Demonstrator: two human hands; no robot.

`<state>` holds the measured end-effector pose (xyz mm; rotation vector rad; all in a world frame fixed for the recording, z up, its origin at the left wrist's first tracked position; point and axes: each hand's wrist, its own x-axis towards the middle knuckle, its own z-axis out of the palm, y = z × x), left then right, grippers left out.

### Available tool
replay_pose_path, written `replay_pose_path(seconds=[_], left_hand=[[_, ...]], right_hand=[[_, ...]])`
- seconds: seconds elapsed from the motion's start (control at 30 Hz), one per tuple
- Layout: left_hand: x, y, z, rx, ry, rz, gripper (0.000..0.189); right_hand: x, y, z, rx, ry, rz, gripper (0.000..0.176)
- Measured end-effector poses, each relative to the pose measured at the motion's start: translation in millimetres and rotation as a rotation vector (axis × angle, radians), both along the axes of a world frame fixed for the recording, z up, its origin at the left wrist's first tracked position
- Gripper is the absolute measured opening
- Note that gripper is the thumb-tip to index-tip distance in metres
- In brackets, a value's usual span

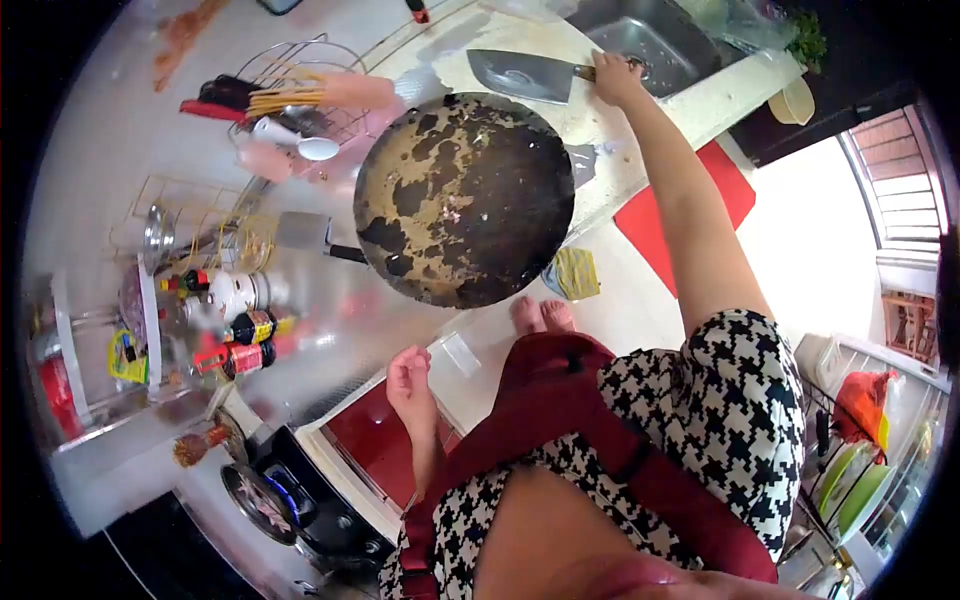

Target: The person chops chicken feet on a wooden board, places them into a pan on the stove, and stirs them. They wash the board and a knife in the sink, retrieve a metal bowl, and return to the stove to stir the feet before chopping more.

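Observation:
At the sink's edge, my right hand [617,78] is closed around the handle of a wide kitchen cleaver [525,76]. Its blade lies over the pale counter, pointing left. My left hand [408,385] is raised in front of the lower cabinet, fingers loosely curled and holding nothing. Between my hands, farther forward, is a round, dark, worn chopping board [465,200] with small pale bits scattered on it. A second blade with a black handle [347,254] lies by the board's left edge, partly covered by it.
The metal sink [690,70] adjoins the cleaver. A wire utensil rack [320,60] and sauce bottles [250,327] stand on the left. A gas stove [310,500] burns with a blue flame under a pan [260,503]. A red mat [690,215] and a striped cloth [572,275] are lower down.

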<state>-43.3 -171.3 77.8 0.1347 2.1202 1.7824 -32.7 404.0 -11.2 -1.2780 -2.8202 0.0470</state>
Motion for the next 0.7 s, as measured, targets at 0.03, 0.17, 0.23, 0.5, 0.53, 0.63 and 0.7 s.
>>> replay_pose_path(seconds=[0.03,0.17,0.23,0.5,0.53,0.63,0.7], left_hand=[[-4.7,11.0,4.5,-0.02,0.019,-0.045,0.017],[-21.3,69.9,7.0,0.053,0.046,-0.233,0.017],[-23.4,112.7,8.3,0.123,0.01,-0.376,0.017],[0.4,323.9,-28.2,0.305,-0.567,-0.935,0.034],[8.0,363.3,-33.3,0.341,-0.639,-0.884,0.037],[16.8,472.3,-65.2,0.668,-0.872,-0.892,0.043],[19.5,539.6,-61.5,0.681,-0.804,-0.868,0.037]], right_hand=[[-2.5,-5.0,5.6,-0.098,-0.097,0.0,0.043],[10.1,-17.9,-19.2,-0.039,-0.022,0.084,0.03],[26.1,-26.2,-4.8,-0.111,0.022,0.172,0.028],[129.4,-50.0,86.9,-1.736,0.987,-0.364,0.028],[138.9,-43.5,89.1,-1.838,1.053,-0.384,0.029],[167.6,-2.7,68.6,-1.983,0.981,-0.212,0.031],[169.6,39.1,77.6,-2.061,0.81,-0.126,0.035]])
